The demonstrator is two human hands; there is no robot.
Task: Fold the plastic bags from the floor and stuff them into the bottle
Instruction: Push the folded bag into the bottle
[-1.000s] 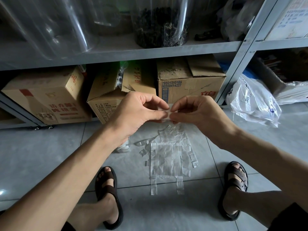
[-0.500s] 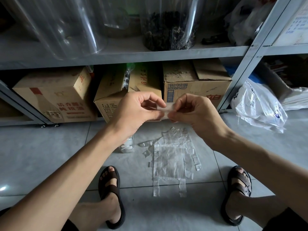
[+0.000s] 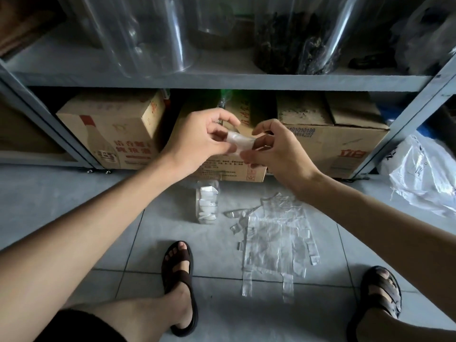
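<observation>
Clear bags (image 3: 274, 238) on grey tiles (image 3: 74, 198); clear bottle (image 3: 207, 204) packed with white; dark brown sandals (image 3: 179, 272); tan boxes (image 3: 116, 124) with red print; grey shelf (image 3: 222, 81); white sack (image 3: 424, 178) with dark lettering; black shorts (image 3: 81, 327).

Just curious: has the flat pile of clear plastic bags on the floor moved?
No. The flat pile of clear plastic bags still lies with handles crossing the same grey tile joint.

- Grey tiled floor (image 3: 74, 193), seen from above.
- A clear bottle (image 3: 207, 202) stands upright on it.
- Flattened clear plastic bags (image 3: 274, 240) lie just beside the bottle.
- A crumpled white bag (image 3: 424, 178) rests at far right.
</observation>
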